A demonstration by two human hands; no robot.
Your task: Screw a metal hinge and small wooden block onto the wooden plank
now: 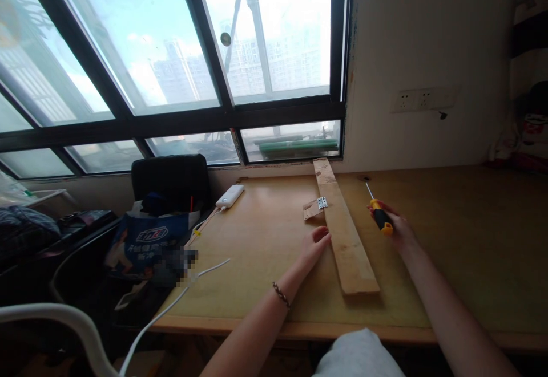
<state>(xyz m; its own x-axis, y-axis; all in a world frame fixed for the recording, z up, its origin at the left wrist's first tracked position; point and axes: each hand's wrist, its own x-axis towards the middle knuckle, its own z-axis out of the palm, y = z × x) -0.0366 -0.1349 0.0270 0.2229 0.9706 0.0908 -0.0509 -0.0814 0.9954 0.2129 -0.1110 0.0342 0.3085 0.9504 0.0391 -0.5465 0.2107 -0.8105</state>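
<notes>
Pale wood: long board (349, 240) lying on the desk (265, 263), far end by the window (280, 40), near end short of the front edge. Metal hinge (322, 202) at the board's left edge, small wood piece (313, 211) on its other side. Left hand (314, 244) at that same edge, nearer the body than the hinge; fingers curled up to the wood, whether pinching it I cannot tell. Right hand (399, 227) right of the board, fingers wrapped round the handle of a yellow-and-black screwdriver (380, 217), shaft pointing away from the body, apart from hinge and board. White power bank (230, 195) toward the desk's far left corner, white cable plugged in
</notes>
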